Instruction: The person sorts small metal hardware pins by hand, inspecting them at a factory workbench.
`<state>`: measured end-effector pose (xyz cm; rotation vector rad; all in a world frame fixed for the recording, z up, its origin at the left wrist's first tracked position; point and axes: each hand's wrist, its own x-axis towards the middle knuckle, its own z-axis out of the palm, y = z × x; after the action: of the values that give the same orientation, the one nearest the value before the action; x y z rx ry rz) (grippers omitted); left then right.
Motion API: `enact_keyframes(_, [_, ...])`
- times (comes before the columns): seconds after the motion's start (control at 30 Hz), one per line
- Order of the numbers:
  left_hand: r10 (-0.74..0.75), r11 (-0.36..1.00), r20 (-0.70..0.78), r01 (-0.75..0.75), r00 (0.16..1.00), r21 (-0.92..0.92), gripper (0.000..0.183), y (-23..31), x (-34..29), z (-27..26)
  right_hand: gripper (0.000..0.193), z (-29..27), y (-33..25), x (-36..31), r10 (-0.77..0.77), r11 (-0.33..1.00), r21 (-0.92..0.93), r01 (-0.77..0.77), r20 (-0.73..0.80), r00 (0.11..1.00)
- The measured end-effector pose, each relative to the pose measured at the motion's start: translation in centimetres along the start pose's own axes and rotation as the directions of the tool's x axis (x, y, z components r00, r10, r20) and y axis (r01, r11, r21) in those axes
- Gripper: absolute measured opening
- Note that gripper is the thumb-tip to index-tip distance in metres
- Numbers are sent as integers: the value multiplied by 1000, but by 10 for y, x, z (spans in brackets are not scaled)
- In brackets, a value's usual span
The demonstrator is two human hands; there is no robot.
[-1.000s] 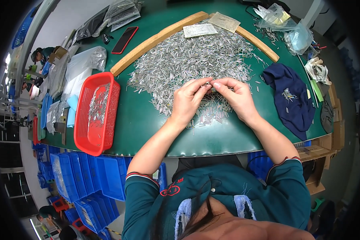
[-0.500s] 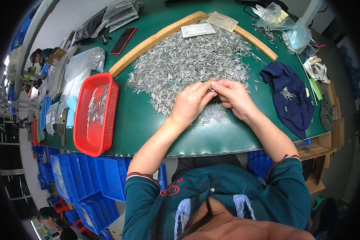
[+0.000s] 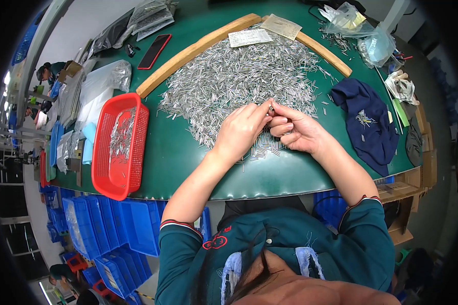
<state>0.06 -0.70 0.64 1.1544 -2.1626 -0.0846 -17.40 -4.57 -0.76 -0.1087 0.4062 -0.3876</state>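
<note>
A broad heap of small silvery metal pins (image 3: 239,71) covers the middle of the green table. Over the heap's near edge, my left hand (image 3: 243,128) and my right hand (image 3: 299,129) meet at the fingertips. Between them is a tiny dark metal piece (image 3: 272,109), too small to name for sure; it looks like one or more of the pins. The thumb and index finger of my right hand pinch at it, the other fingers curled. My left fingers are bent and pressed together at the same spot, their tips partly hidden.
Wooden bars (image 3: 198,52) border the heap's far side, with paper slips (image 3: 250,38) beside them. At left stands a red basket (image 3: 121,189) with metal pieces inside. A phone (image 3: 154,51) lies beyond it. Dark blue cloth (image 3: 374,140) lies at right. Blue bins (image 3: 140,229) stand below the table's left edge.
My right hand has turned slightly, its curled fingers now showing more. The fingertips of both hands stay together over the heap's near edge.
</note>
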Motion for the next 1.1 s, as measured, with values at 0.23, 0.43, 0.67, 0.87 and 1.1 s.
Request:
enact_keyframes(0.23, [76, 997, -60, -75, 995, 24, 38, -1, -1, -3, 31, 20, 4, -7, -142, 958, -255, 129, -34, 989])
enact_keyframes(0.43, [92, 988, 25, -94, 995, 123, 42, 4, 0, -6, 38, 18, 7, -4, -231, 927, -330, 180, -124, 965])
enact_keyframes(0.67, [-497, 448, 336, 569, 800, -690, 23, -3, 0, -6, 34, -2, -3, -1, -146, 981, -112, 160, 123, 982])
enact_keyframes(0.87, [-420, -384, 654, 530, 629, -756, 37, -23, 2, -10, 36, 14, -2, -4, -205, 973, 119, 199, 37, 978])
enact_keyframes(1.1, [-501, 63, 438, 536, 747, -842, 38, -18, 2, -9, 31, 8, 1, -3, -266, 959, -101, 266, 10, 964])
